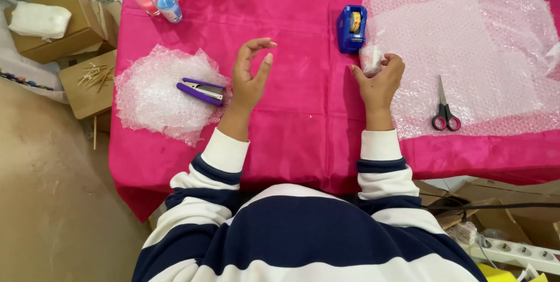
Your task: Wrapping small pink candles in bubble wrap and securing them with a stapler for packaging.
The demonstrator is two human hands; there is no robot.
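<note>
One upright bubble-wrapped bundle [371, 59] in right hand [380, 80], long axis vertical.

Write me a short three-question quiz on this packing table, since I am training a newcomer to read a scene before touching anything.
1. True or false: the right hand is closed around a small bubble-wrapped bundle.
2. What lies on the crumpled bubble wrap beside the left hand? A) scissors B) purple stapler C) tape dispenser
3. Fill in: the scissors rest on the flat sheet of ____ at the right of the pink tablecloth.

Key
1. True; the blue tape dispenser stands just beyond it.
2. B, the purple stapler; the left hand's grip is open and holds nothing.
3. Bubble wrap.
</note>
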